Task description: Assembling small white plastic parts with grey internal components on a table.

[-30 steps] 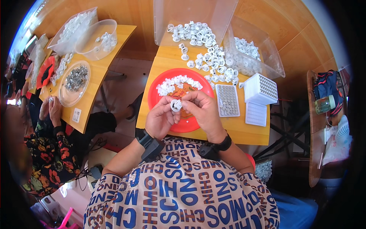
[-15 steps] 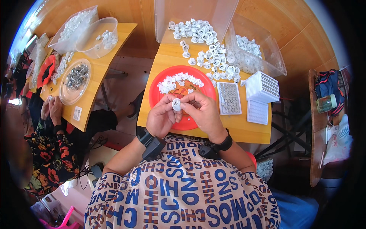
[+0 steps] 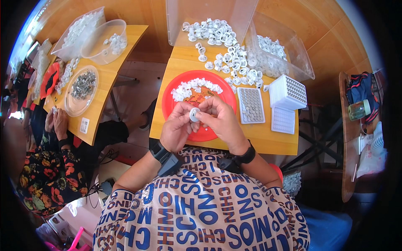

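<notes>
Over the red plate (image 3: 169, 88), both my hands hold one small round white plastic part (image 3: 194, 114) with a dark slot in its face. My left hand (image 3: 176, 129) is closed on its left side, thumb and fingertips pinching it. From the right, the thumb and index finger of my right hand (image 3: 222, 124) press against its edge. Many small white plastic pieces (image 3: 184, 90) lie along the plate's far rim. To the right of the plate sits a white tray (image 3: 263, 119) with rows of grey discs (image 3: 251, 104).
White round parts (image 3: 213, 31) are heaped at the table's back, beside a clear bin (image 3: 299, 62) with more. A stack of white trays (image 3: 287, 90) stands right, behind another white tray (image 3: 283, 122). At the left table (image 3: 106, 90), a co-worker's hands (image 3: 58, 120) work near a dish of metal pieces (image 3: 83, 85).
The white part has been turned between my fingers: its wider dark opening showed before, and a flatter face with a small slot shows now. My hands stay in nearly the same place.
</notes>
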### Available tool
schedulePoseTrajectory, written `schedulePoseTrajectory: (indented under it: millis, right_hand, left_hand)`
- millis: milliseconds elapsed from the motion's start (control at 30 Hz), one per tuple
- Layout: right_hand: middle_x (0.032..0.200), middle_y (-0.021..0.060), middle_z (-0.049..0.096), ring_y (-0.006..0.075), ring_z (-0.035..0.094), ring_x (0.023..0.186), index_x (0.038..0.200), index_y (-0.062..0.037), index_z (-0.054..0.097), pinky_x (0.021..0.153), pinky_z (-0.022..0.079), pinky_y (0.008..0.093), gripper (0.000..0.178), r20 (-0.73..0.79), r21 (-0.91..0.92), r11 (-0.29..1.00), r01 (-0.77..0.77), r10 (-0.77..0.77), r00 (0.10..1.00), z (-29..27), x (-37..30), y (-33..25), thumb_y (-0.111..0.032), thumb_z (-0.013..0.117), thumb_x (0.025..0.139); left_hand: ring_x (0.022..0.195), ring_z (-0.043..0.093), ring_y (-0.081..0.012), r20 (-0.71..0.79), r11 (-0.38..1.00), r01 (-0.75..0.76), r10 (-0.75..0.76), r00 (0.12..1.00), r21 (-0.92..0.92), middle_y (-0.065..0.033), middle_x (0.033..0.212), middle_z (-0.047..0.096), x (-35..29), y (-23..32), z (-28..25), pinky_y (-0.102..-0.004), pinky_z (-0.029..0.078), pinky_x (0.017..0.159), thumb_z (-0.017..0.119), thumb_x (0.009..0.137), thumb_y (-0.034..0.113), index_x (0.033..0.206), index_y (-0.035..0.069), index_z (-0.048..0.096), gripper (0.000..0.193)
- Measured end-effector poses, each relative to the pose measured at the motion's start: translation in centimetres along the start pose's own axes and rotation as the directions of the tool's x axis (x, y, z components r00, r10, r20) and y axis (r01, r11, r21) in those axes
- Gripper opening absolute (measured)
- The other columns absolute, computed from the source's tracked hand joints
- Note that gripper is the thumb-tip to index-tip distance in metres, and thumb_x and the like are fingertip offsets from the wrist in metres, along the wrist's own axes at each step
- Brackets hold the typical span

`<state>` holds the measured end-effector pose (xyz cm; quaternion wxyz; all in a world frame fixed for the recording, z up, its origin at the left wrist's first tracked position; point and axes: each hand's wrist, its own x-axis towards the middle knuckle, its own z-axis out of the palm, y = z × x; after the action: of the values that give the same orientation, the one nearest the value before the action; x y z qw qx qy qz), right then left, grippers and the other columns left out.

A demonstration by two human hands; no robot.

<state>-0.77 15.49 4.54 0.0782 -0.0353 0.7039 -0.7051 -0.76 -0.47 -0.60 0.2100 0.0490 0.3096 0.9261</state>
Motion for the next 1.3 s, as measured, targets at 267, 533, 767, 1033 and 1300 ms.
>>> schedulePoseTrajectory:
  millis: [267, 533, 767, 1033, 1300]
  right_hand:
    - [0.082, 0.0054, 0.064, 0.0087, 0.061, 0.069, 0.093, 0.0016, 0.058, 0.062, 0.051, 0.023, 0.01, -0.045, -0.061, 0.987, 0.149, -0.151, 0.987, 0.1, -0.4, -0.8, 0.0, 0.064, 0.085]
    - [0.08, 0.0081, 0.059, 0.0167, 0.062, 0.066, 0.09, -0.0005, 0.06, 0.06, 0.05, 0.0261, 0.011, -0.007, -0.405, 0.824, 0.397, -0.437, 0.9, -0.1, -0.3, -0.7, 0.002, 0.066, 0.081]
    - [0.081, 0.0091, 0.059, 0.0183, 0.063, 0.065, 0.087, -0.0011, 0.058, 0.057, 0.051, 0.0281, 0.014, -0.003, -0.412, 0.816, 0.405, -0.446, 0.895, 0.4, -0.7, -1.1, 0.001, 0.068, 0.078]
    - [0.076, 0.0113, 0.059, 0.0234, 0.062, 0.063, 0.084, -0.0024, 0.056, 0.054, 0.05, 0.0313, 0.014, -0.033, -0.465, 0.789, 0.402, -0.469, 0.883, 0.7, -1.0, -0.9, 0.002, 0.067, 0.076]
    - [0.074, 0.0108, 0.059, 0.0231, 0.061, 0.064, 0.082, -0.0007, 0.056, 0.057, 0.049, 0.0314, 0.01, -0.029, -0.495, 0.774, 0.393, -0.468, 0.884, 0.3, -0.3, -1.1, 0.002, 0.065, 0.079]
  left_hand:
    - [0.075, 0.057, -0.0124, -0.117, 0.941, -0.022, 0.066, 0.991, 0.338, -0.0053, 0.093, 0.06, 0.2, 0.6, 1.2, -0.0257, 0.048, 0.068, 0.052, 0.095, 0.014, 0.11, 0.004, 0.055, 0.018]
    - [0.074, 0.055, -0.0085, -0.04, 0.821, -0.083, 0.128, 0.991, 0.565, -0.0026, 0.089, 0.059, -0.4, 1.0, 2.0, -0.0217, 0.045, 0.065, 0.047, 0.095, 0.008, 0.113, 0.003, 0.055, 0.02]
    - [0.082, 0.058, -0.0108, 0.032, 0.594, -0.189, 0.265, 0.964, 0.782, -0.0053, 0.091, 0.06, -0.9, 1.5, 2.5, -0.0235, 0.047, 0.072, 0.048, 0.093, 0.0, 0.105, 0.001, 0.054, 0.014]
    - [0.081, 0.062, -0.0179, 0.119, 0.43, -0.263, 0.333, 0.935, 0.864, -0.011, 0.087, 0.062, -0.7, 1.5, 2.7, -0.0282, 0.049, 0.074, 0.052, 0.09, -0.003, 0.1, 0.0, 0.056, 0.011]
    - [0.067, 0.052, -0.006, -0.035, 0.58, -0.131, 0.267, 0.963, 0.804, -0.0015, 0.081, 0.059, -0.1, 1.0, 2.3, -0.0198, 0.042, 0.058, 0.048, 0.091, 0.0, 0.099, 0.002, 0.056, 0.011]
